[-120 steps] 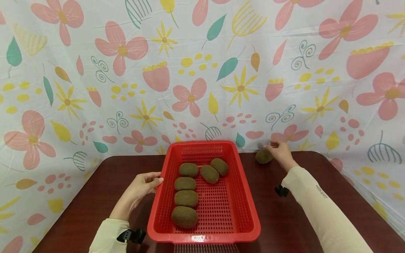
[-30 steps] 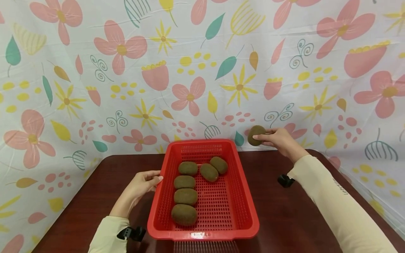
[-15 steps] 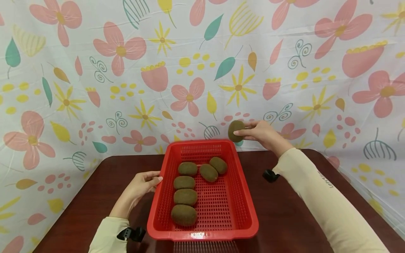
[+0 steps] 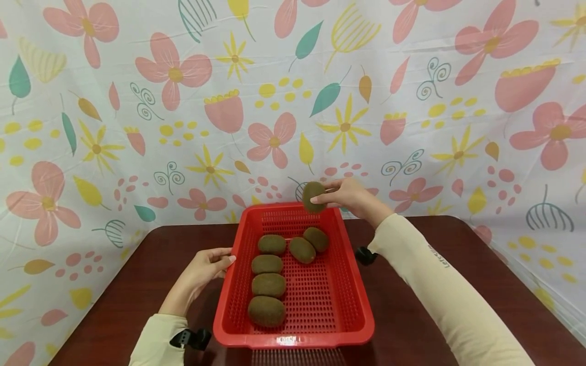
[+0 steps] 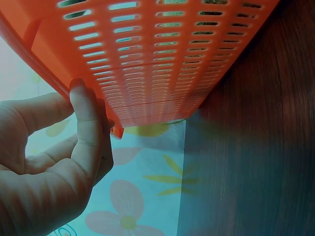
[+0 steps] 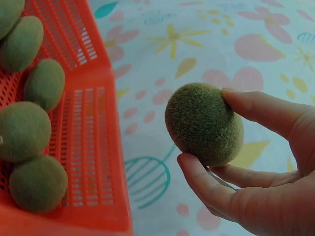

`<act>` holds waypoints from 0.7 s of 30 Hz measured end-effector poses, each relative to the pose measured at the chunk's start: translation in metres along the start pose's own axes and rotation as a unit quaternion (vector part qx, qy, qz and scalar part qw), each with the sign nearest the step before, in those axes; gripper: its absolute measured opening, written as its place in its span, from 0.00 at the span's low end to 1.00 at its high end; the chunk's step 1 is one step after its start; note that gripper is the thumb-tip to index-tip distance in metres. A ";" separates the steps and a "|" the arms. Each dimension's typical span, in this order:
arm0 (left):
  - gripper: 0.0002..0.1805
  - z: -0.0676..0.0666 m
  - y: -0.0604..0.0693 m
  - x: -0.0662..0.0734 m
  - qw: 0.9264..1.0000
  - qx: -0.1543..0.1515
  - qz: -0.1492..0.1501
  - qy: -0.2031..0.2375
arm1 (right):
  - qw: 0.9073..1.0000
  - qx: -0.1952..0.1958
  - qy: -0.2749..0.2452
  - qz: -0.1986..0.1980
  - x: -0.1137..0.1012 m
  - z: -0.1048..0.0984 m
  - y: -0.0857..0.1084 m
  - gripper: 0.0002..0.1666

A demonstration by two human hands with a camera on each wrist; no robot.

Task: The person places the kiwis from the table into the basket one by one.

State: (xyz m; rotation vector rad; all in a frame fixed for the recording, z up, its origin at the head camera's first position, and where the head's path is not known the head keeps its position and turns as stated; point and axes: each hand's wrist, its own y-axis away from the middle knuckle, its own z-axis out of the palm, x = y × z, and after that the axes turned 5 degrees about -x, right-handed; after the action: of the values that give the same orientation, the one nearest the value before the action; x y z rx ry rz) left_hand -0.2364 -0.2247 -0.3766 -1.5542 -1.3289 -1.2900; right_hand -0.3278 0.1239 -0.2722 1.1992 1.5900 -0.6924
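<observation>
A brown fuzzy kiwi [image 4: 313, 197] is pinched between the thumb and fingers of my right hand [image 4: 348, 198], above the far rim of the red perforated basket [image 4: 361, 300]. The right wrist view shows this kiwi [image 6: 202, 123] close up, between fingertips and thumb. Inside the basket, a column of several kiwis [image 4: 268, 285] lies along the left side, and two more kiwis [image 4: 302, 249] touch each other near the far right. My left hand [image 4: 208, 269] grips the basket's left rim, and in the left wrist view its thumb and fingers [image 5: 86, 123] pinch that rim.
The basket stands on a dark reddish-brown table [image 4: 137, 284]. Behind the table's far edge hangs a white cloth [image 4: 274, 91] printed with flowers and leaves. Slotted red plastic shows below the basket's near rim. A black wrist camera [image 4: 366, 255] sits beside the right sleeve.
My right hand picked up the kiwi from the table's far right, lifted it, and carried it left to above the basket's far rim. The left hand stays at the rim.
</observation>
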 end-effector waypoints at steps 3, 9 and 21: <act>0.23 0.000 0.000 0.000 1.000 -0.001 0.001 0.000 | 1.000 -0.017 0.011 -0.001 0.000 0.008 -0.003 0.45; 0.23 0.000 -0.001 -0.002 1.000 -0.006 0.002 -0.002 | 0.998 -0.039 0.049 0.024 0.002 0.025 -0.007 0.45; 0.23 0.000 0.000 0.001 1.000 0.000 -0.007 0.001 | 0.994 -0.080 0.075 0.026 0.016 0.056 -0.018 0.39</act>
State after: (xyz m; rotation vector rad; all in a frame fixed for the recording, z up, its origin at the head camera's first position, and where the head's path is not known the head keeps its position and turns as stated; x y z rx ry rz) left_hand -0.2367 -0.2239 -0.3754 -1.5464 -1.3416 -1.2996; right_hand -0.3244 0.0758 -0.3089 1.1921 1.6982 -0.4404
